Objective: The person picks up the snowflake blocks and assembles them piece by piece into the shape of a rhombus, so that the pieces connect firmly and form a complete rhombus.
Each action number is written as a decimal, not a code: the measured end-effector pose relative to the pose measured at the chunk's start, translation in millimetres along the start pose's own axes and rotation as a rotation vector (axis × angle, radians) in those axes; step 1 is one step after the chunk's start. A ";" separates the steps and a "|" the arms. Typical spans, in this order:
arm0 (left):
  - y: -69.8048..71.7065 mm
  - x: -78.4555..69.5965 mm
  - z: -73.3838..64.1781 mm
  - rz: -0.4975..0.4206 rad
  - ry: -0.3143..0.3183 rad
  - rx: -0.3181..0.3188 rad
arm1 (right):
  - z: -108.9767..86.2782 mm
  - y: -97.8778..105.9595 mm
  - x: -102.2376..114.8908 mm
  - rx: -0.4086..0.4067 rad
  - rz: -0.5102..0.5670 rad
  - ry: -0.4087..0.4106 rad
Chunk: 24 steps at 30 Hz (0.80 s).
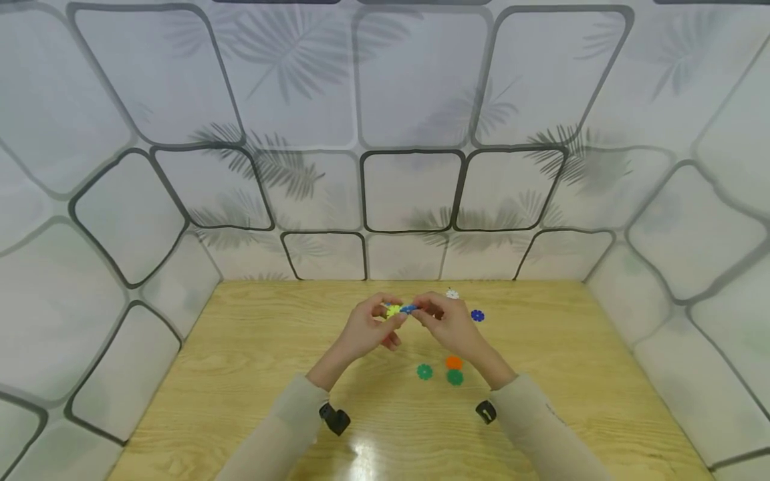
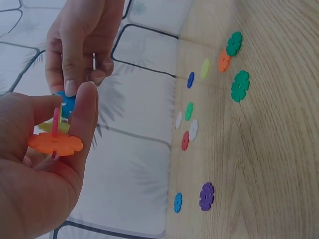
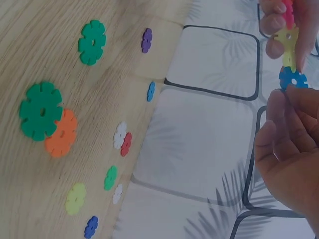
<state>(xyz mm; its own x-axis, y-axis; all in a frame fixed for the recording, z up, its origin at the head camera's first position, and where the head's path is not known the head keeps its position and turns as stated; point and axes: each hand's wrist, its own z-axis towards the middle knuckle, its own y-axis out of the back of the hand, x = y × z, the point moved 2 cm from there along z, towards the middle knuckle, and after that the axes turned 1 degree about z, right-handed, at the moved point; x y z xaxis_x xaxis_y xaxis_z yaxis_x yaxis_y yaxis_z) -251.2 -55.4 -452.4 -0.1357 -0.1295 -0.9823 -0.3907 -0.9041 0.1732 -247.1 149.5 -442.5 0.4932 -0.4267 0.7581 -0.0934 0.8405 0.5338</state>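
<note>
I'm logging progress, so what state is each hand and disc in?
Left hand, holding a cluster of discs
Right hand, pinching the blue disc
Blue disc, meeting the held yellow disc, full joining unclear
Orange disc on the table, partly under a green disc
Remaining discs, lying on the table

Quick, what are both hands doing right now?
Left hand: holding the orange, pink and yellow flower cluster.
Right hand: pinching the blue flower piece.
</note>
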 end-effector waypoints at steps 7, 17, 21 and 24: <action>-1.2 1.8 0.1 -0.022 -0.002 -0.020 | -6.3 14.6 -12.1 -0.035 -0.025 -0.051; 0.6 3.1 0.4 -0.022 0.005 -0.043 | -19.9 31.0 -52.6 -0.052 -0.120 -0.178; 1.1 3.1 0.5 -0.008 0.010 -0.047 | -26.9 33.6 -67.8 -0.031 -0.168 -0.203; 1.4 2.6 0.5 0.003 0.007 -0.050 | -31.8 35.6 -76.5 -0.002 -0.212 -0.217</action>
<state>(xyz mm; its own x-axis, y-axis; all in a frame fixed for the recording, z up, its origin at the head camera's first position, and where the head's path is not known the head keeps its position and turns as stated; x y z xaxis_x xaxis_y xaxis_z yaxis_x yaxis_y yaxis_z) -252.6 -56.8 -454.7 -0.1307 -0.1352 -0.9822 -0.3446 -0.9227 0.1729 -260.7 222.7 -493.4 0.3050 -0.6536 0.6927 -0.0062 0.7260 0.6877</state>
